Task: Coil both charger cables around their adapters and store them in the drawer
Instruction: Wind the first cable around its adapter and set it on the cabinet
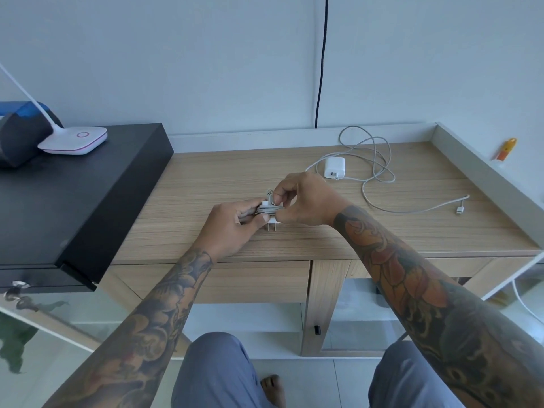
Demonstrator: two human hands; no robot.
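Over the middle of the wooden desk (294,237), my left hand (232,225) grips a small white adapter (272,221) with its two prongs pointing toward me. Grey cable (266,209) is wound around it in several turns. My right hand (300,198) pinches the cable's free end just above the coil. A second white adapter (334,167) lies further back on the desk, its grey cable (379,172) spread in loose loops and its plug end (459,209) off to the right. A closed drawer front (253,281) sits below the desk edge.
A black box-like unit (76,201) covers the left part of the desk, with a white lamp base (73,140) on it. A black cord (322,60) hangs down the wall. An orange object (504,148) rests on the desk's right raised rim. My knees are below.
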